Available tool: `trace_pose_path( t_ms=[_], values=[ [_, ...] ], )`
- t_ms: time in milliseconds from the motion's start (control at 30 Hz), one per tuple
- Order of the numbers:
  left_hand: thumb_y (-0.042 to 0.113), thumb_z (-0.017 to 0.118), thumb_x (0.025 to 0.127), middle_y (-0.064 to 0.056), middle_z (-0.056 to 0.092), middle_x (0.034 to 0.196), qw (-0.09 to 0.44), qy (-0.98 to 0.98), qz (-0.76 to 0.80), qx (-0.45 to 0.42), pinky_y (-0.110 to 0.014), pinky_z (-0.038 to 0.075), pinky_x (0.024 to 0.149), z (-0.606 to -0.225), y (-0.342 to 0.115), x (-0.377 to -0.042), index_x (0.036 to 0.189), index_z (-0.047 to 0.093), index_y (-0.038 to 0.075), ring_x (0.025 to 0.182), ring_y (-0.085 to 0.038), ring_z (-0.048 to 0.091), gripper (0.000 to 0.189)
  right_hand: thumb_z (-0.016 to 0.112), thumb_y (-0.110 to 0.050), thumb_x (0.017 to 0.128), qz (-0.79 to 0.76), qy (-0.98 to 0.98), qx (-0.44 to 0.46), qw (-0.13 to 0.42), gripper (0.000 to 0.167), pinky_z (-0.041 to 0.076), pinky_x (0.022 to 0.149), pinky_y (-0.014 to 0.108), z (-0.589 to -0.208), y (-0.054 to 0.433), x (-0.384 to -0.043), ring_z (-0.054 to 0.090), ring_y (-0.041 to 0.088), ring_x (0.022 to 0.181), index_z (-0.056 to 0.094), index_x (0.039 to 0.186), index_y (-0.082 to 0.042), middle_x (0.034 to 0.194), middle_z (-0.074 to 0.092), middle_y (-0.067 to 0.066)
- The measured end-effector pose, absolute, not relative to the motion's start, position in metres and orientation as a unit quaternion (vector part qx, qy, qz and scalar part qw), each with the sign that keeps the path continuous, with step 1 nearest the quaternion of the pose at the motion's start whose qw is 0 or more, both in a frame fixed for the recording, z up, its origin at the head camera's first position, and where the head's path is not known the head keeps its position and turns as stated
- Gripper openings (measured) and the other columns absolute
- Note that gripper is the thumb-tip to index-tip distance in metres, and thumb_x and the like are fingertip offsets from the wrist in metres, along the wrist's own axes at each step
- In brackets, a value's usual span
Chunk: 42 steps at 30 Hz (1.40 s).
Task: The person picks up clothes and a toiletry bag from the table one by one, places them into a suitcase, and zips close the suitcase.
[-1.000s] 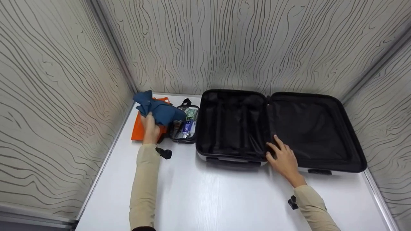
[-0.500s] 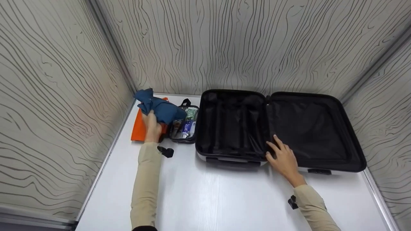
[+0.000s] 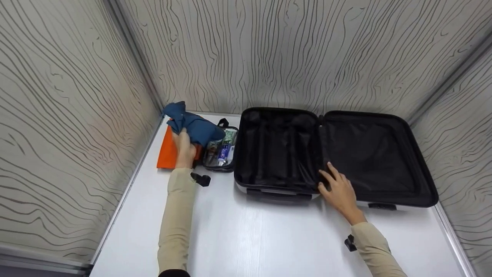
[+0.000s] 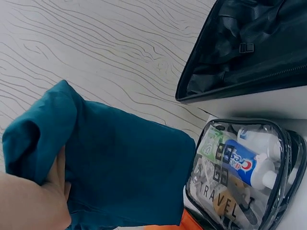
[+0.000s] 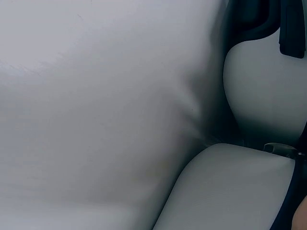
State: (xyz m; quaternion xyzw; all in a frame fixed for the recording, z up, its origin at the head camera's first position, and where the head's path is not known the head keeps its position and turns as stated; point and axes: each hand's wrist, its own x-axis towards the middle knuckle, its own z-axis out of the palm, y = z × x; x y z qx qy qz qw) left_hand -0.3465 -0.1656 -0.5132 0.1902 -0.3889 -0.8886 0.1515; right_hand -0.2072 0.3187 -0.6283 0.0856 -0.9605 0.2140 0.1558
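Observation:
My left hand point(image 3: 185, 143) grips a folded blue cloth point(image 3: 200, 129) at its near side. In the left wrist view the cloth point(image 4: 129, 163) hangs as a soft flap from the curled fingers, its kind of garment not showing. Under and behind it in the head view lies a flat orange item point(image 3: 166, 156), partly hidden. My right hand point(image 3: 340, 194) rests with spread fingers on the front edge of an open black-lined suitcase point(image 3: 275, 154), where its two halves meet. Only a sliver of that hand point(image 5: 301, 218) shows in the right wrist view.
A clear toiletry bag point(image 4: 211, 203) with black trim, holding a toothpaste tube point(image 4: 242, 160) and other small items, stands between the orange item and the suitcase. Patterned panels point(image 3: 246, 54) wall in the white table point(image 3: 246, 234) at the back and sides.
My left hand has lifted the blue cloth slightly up and to the right, baring more of the orange item and the toiletry bag. The right hand stays where it was.

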Motion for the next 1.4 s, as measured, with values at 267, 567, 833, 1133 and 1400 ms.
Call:
trace_pose_path(
  t_ms=[267, 567, 833, 1133, 1400],
  values=[
    [0.003, 0.033, 0.106, -0.006, 0.010, 0.164, 0.153, -0.395, -0.887, 0.185, -0.029, 0.022, 0.115, -0.506, -0.160, -0.348, 0.160, 0.003, 0.019, 0.148, -0.022, 0.016, 0.064, 0.062, -0.025, 0.093, 0.216, -0.960, 0.089, 0.158, 0.044, 0.036, 0.099, 0.060, -0.629, 0.318, -0.207, 0.049, 0.045, 0.119, 0.062, 0.135, -0.009, 0.154, 0.038, 0.015],
    [0.003, 0.033, 0.106, -0.007, 0.015, 0.163, 0.145, -0.384, -0.895, 0.172, -0.031, 0.028, 0.113, -0.494, -0.145, -0.350, 0.160, 0.006, 0.020, 0.146, -0.024, 0.023, 0.063, 0.063, -0.024, 0.093, 0.211, -0.961, 0.084, 0.157, 0.044, 0.035, 0.099, 0.060, -0.628, 0.320, -0.209, 0.048, 0.044, 0.121, 0.062, 0.135, -0.010, 0.154, 0.038, 0.014],
    [0.004, 0.032, 0.107, -0.010, 0.019, 0.162, 0.156, -0.408, -0.887, 0.150, -0.031, 0.030, 0.112, -0.482, -0.134, -0.352, 0.159, 0.009, 0.013, 0.146, -0.026, 0.024, 0.058, 0.062, -0.025, 0.093, 0.215, -0.961, 0.086, 0.151, 0.045, 0.035, 0.100, 0.060, -0.629, 0.319, -0.209, 0.047, 0.045, 0.122, 0.061, 0.135, -0.010, 0.155, 0.037, 0.014],
    [0.002, 0.033, 0.106, -0.012, 0.021, 0.161, 0.157, -0.392, -0.897, 0.130, -0.034, 0.032, 0.112, -0.470, -0.119, -0.355, 0.159, 0.012, 0.014, 0.145, -0.028, 0.027, 0.058, 0.061, -0.026, 0.094, 0.212, -0.962, 0.087, 0.147, 0.045, 0.034, 0.102, 0.061, -0.629, 0.320, -0.209, 0.046, 0.046, 0.123, 0.060, 0.137, -0.010, 0.155, 0.036, 0.014],
    [0.002, 0.033, 0.106, -0.013, 0.018, 0.162, 0.141, -0.397, -0.900, 0.115, -0.035, 0.029, 0.113, -0.462, -0.105, -0.357, 0.159, 0.012, 0.015, 0.146, -0.029, 0.023, 0.059, 0.062, -0.025, 0.095, 0.218, -0.962, 0.083, 0.140, 0.046, 0.034, 0.101, 0.061, -0.629, 0.319, -0.207, 0.045, 0.046, 0.124, 0.059, 0.137, -0.010, 0.156, 0.034, 0.014]
  ],
)
